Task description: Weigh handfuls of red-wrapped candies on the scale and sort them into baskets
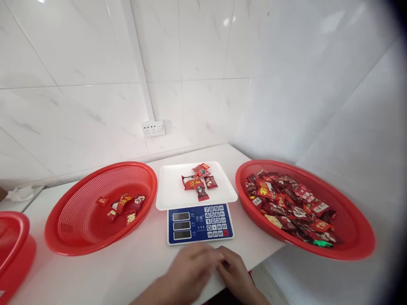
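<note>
My left hand [192, 269] is smeared by motion just in front of the scale, and its fingers cannot be told apart. Beside it, my right hand [233, 269] has its fingers curled in; whatever they may hold is hidden. The two hands meet or overlap at the fingertips. Right behind them stands a digital scale [200, 238] with a blue keypad panel and lit displays. Several red-wrapped snack packets [193, 182] lie grouped on its white weighing tray [170, 197].
At the right, a red basket [359, 237] holds many wrapped snacks. The red basket [76, 212] on the left has a few packets at its bottom. Another red basket [19, 258] is cut off at the left edge. A wall socket [153, 128] sits above the white table [127, 267].
</note>
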### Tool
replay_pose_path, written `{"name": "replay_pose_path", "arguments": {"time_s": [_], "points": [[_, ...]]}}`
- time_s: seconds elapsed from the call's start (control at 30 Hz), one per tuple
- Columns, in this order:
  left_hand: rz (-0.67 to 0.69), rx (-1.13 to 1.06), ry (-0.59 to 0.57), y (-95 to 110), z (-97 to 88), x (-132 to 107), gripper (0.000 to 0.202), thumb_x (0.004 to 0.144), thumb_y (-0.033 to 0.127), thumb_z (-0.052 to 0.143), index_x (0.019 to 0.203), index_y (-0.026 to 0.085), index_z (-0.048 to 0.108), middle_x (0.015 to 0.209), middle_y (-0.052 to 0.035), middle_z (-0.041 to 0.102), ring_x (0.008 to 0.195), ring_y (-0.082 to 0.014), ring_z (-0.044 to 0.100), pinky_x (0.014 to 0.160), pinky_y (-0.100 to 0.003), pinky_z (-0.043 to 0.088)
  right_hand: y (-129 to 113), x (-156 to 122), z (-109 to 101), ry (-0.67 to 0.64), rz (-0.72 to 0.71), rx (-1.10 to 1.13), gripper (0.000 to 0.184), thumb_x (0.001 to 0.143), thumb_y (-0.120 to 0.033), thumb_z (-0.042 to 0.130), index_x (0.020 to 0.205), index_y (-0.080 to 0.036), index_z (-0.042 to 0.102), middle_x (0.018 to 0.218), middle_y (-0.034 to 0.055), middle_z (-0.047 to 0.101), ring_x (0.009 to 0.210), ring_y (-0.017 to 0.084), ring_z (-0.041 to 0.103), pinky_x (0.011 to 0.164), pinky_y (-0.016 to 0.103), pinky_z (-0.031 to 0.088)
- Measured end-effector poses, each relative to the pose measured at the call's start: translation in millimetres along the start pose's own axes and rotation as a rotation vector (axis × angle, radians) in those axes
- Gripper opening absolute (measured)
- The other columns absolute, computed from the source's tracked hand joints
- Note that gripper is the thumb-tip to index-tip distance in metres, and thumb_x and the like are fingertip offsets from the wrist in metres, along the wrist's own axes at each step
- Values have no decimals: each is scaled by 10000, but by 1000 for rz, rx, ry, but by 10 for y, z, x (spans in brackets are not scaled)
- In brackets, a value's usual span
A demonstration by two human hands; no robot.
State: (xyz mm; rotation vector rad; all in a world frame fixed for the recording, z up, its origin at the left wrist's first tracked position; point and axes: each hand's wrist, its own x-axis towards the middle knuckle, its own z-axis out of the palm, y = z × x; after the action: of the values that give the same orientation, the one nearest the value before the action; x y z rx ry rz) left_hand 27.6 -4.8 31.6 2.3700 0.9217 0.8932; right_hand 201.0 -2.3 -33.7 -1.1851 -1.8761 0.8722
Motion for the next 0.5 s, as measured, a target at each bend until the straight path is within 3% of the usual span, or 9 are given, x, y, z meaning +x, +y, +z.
{"name": "replay_pose_path", "arguments": {"time_s": [0.07,0.2,0.33,0.5], "points": [[-144,331,212,-105,-347,-78,288,889,219,388,1120,209,560,1071,-93,644,1010,-181,591,871,-297,493,-7,-17,6,-3,-38,-58,233,862,-308,417,771,-224,614,710,25,642,646,179,604,592,292,479],[-352,945,240,-438,-897,-428,435,888,397,354,1225,164,502,1253,-172,533,1176,-331,471,954,-533,388,15,-46,45,0,-119,-172,206,866,-268,426,791,-209,609,695,19,634,628,162,588,585,275,453],[-469,1113,148,-649,-1210,-815,471,881,401,321,1258,165,473,1114,-137,640,1069,-314,560,979,-533,332,56,-61,62,14,-149,-207,188,864,-253,430,798,-213,601,689,16,635,622,159,584,588,274,442],[-652,1137,136,-833,-1628,-1192,408,853,380,329,1110,176,572,911,-84,706,924,-265,631,964,-478,343,73,-69,77,32,-161,-229,178,863,-245,429,796,-217,592,687,14,635,615,158,582,581,274,436]]}}
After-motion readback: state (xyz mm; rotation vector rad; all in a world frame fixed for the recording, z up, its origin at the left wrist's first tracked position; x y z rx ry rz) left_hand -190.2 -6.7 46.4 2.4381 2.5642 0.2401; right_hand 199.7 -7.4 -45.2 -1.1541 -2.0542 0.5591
